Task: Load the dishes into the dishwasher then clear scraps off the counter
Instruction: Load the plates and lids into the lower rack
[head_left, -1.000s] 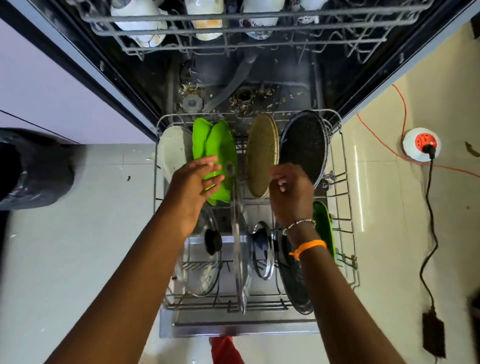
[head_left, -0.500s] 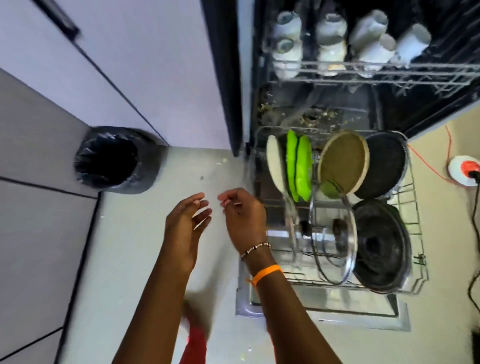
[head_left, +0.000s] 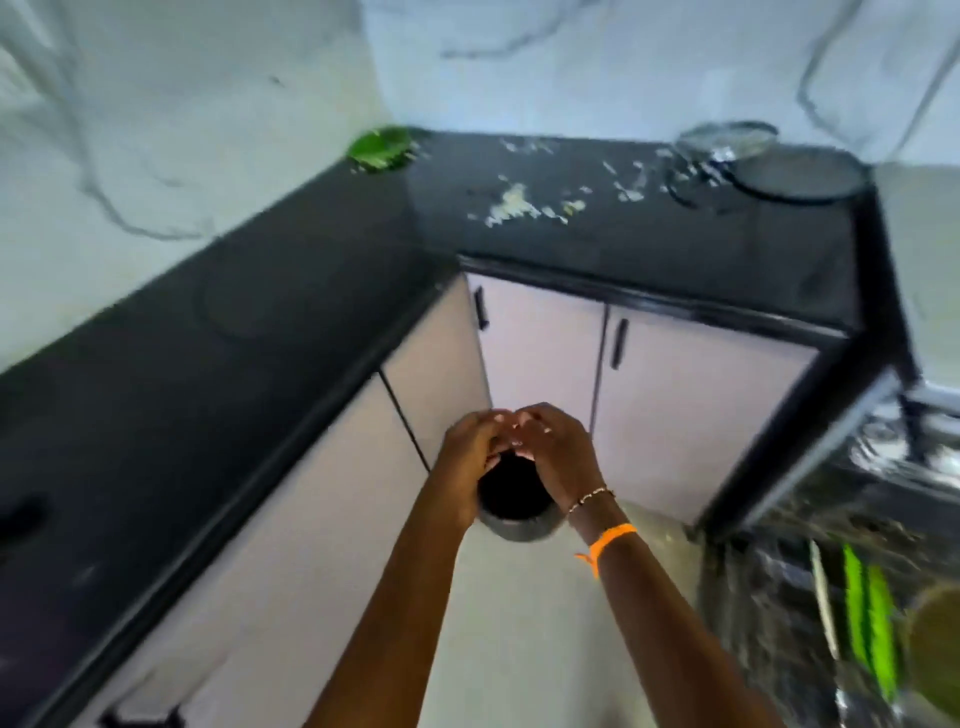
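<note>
Hands: left hand (head_left: 470, 447) and right hand (head_left: 558, 452) now together over bin (head_left: 514, 512), fingers curled, contents unclear | turned from dishwasher rack (head_left: 831, 597) | scraps (head_left: 519, 205) still on counter (head_left: 623, 234)

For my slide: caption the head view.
Both hands meet above the bin; scraps litter the black counter.

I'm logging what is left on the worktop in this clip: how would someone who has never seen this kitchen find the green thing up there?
Start at the black L-shaped counter over the pale cabinet doors and follow it to its inner corner against the white marbled wall. The round bright green plate lies there. It is the only green item on the counter, apart from the pale scraps and the dark round pan at the far right.
</note>
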